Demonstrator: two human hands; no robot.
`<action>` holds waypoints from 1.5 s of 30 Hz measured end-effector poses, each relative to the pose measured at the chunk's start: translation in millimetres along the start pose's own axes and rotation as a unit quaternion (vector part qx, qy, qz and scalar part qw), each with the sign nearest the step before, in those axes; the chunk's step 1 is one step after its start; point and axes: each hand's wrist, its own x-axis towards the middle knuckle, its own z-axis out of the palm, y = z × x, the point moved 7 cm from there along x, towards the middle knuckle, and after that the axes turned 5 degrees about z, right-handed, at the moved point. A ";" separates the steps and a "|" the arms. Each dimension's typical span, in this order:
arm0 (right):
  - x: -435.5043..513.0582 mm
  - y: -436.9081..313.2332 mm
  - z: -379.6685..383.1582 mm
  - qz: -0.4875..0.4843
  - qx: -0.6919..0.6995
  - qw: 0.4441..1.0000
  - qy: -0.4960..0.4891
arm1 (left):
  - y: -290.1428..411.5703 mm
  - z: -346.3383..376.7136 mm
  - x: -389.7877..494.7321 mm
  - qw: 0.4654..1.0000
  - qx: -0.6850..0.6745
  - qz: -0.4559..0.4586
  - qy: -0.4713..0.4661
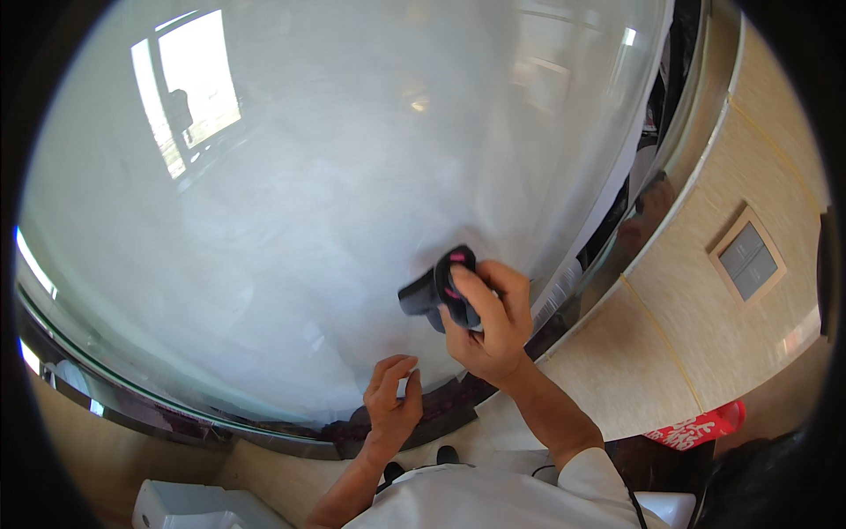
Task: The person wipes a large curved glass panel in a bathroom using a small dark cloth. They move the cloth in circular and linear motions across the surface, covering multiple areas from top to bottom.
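My right hand [492, 317] grips a black hand-held tool [456, 291] with small pink marks. A flat dark head sticks out of it to the left, against or just above a large pale glass panel [297, 218]. The fingers cover part of the tool, so its exact kind is unclear. My left hand [394, 400] hovers lower and to the left, near the panel's closest edge. Its fingers are bent and apart, with nothing in them. The panel's surface looks cloudy and carries bright window reflections.
A beige marble-like wall [667, 291] with a framed double switch [749, 256] runs along the right. Dark edging [284, 446] borders the glass nearby. White fixtures [192, 506] stand at lower left. A red item [704, 426] bearing white writing sits at lower right.
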 end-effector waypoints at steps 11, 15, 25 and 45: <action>21.9 84.1 -54.6 0.199 0.011 0.967 0.158 | 0.6 3.1 -1.4 1.000 0.009 -0.006 0.009; -15.1 59.6 -32.5 0.074 -0.078 0.991 0.075 | 3.2 4.1 -1.7 1.000 0.014 0.005 0.015; -88.2 65.6 -22.0 0.092 0.008 0.996 0.011 | 6.0 7.5 -2.5 0.999 0.037 0.008 0.028; -85.5 41.3 9.1 0.067 0.103 0.990 -0.076 | 16.9 15.9 -2.8 0.992 0.107 0.007 0.072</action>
